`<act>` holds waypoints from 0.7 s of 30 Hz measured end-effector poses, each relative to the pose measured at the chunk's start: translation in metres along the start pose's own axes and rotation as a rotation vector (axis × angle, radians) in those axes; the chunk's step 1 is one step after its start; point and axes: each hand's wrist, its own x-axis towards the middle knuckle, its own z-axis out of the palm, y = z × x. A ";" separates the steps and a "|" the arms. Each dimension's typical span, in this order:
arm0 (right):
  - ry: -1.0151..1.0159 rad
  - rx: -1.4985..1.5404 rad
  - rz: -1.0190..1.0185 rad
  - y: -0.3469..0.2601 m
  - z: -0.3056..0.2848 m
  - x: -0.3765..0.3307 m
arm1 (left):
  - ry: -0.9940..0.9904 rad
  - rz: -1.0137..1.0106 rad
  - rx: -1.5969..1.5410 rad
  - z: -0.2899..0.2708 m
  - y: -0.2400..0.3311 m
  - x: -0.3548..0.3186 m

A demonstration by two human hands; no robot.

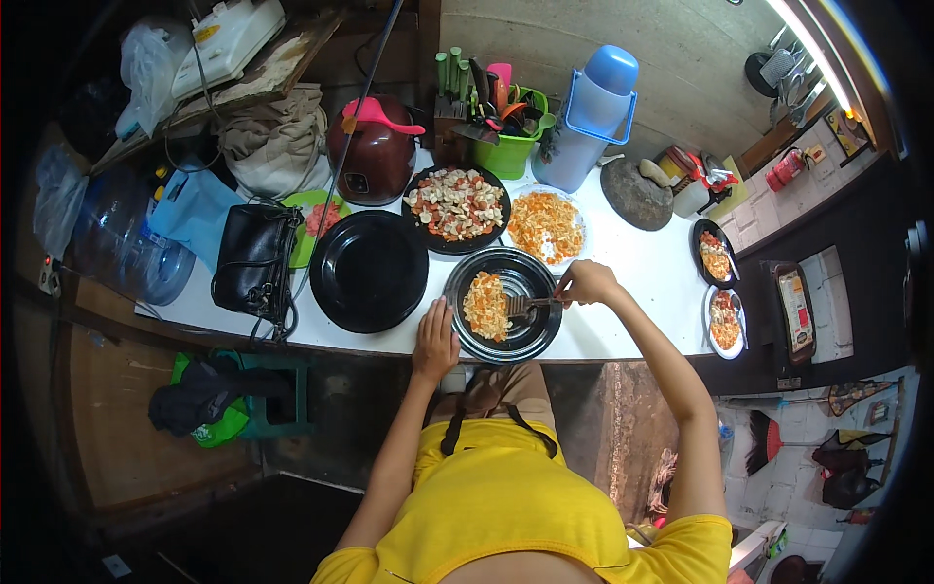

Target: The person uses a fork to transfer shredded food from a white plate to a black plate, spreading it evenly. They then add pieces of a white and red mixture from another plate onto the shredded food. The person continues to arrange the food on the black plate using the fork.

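In front of me a dark round plate (526,341) stands at the front edge of the white table, with a heap of shredded orange and pale food (486,307) on its left half. My right hand (587,284) is closed on the handle of a fork (519,306), whose tines touch the right side of the heap. Against the plate's left rim rests my left hand (436,341), its fingers stretched out. Just behind is a white plate (581,250) of similar shredded food. A black plate (411,227) of chopped pale and red pieces lies beside it.
To the left sit a bare black plate (372,273), a black handbag (251,255) and a dark red rice cooker (377,156). Behind are a green utensil basket (506,156), a blue-capped flask (584,127) and a stone mortar (636,197). Two small filled plates stand far right.
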 end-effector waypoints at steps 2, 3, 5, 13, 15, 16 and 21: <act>0.020 -0.014 -0.012 -0.005 0.001 0.002 | 0.002 -0.001 0.001 0.000 0.000 0.000; 0.019 -0.021 -0.020 -0.005 -0.001 0.003 | 0.003 0.000 0.003 0.000 0.000 0.000; 0.014 -0.035 -0.036 -0.005 -0.005 0.005 | 0.001 -0.004 0.003 0.000 0.000 -0.001; 0.019 -0.031 0.011 0.001 -0.017 0.012 | 0.001 -0.005 0.009 0.000 0.001 -0.001; 0.025 -0.033 0.004 0.002 -0.017 0.019 | -0.001 0.003 -0.001 -0.001 0.002 0.000; 0.023 -0.032 -0.006 0.000 -0.018 0.021 | -0.005 0.004 -0.005 -0.002 0.002 0.000; 0.036 -0.042 -0.026 -0.012 -0.024 0.028 | -0.009 0.000 -0.002 -0.002 0.002 0.001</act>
